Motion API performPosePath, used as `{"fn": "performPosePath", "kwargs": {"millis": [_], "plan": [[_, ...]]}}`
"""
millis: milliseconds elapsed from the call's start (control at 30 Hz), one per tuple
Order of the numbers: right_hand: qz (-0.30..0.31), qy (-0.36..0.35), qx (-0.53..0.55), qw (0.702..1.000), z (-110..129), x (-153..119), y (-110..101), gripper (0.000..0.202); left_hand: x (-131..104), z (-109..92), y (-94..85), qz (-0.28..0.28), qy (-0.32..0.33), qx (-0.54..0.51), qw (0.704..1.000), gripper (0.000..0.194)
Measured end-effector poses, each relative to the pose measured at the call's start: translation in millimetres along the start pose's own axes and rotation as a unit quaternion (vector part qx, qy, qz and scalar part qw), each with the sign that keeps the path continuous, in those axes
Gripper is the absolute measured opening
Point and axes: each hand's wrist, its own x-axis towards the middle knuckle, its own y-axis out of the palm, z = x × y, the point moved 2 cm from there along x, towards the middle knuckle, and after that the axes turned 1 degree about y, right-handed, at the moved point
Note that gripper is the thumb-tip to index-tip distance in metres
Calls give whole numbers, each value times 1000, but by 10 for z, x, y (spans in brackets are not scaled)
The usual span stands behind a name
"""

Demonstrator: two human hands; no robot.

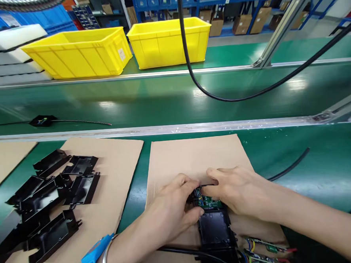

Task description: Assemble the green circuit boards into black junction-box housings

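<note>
My left hand [177,206] grips the left side of a black plastic housing [217,226], thumb and fingers bent around its edge. A green circuit board [208,202] sits in the far end of that housing. At the board's far right edge, my right hand [237,189] has its thumb and forefinger closed in on it; the exact contact is partly hidden. A black cable [185,250] runs along the near end of the housing. Close to my right forearm lie loose circuit boards [270,246] with coloured wires.
Several black plastic shells [48,195] lie on a cardboard sheet [117,159] at left. Beyond the metal rail [163,130], a black part with thin wires [44,121] rests on the green belt. Yellow bins [170,44] stand farther back. A black cable [236,100] hangs across the view.
</note>
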Motion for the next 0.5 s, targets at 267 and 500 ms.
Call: {"fn": "performPosePath", "kwargs": {"millis": [267, 500], "plan": [[-44, 26, 62, 997, 52, 33, 99, 10, -47, 33, -159, 17, -43, 18, 999, 42], [-53, 40, 82, 994, 22, 7, 160, 7, -29, -173, -106, -41, 12, 150, 988, 10]]}}
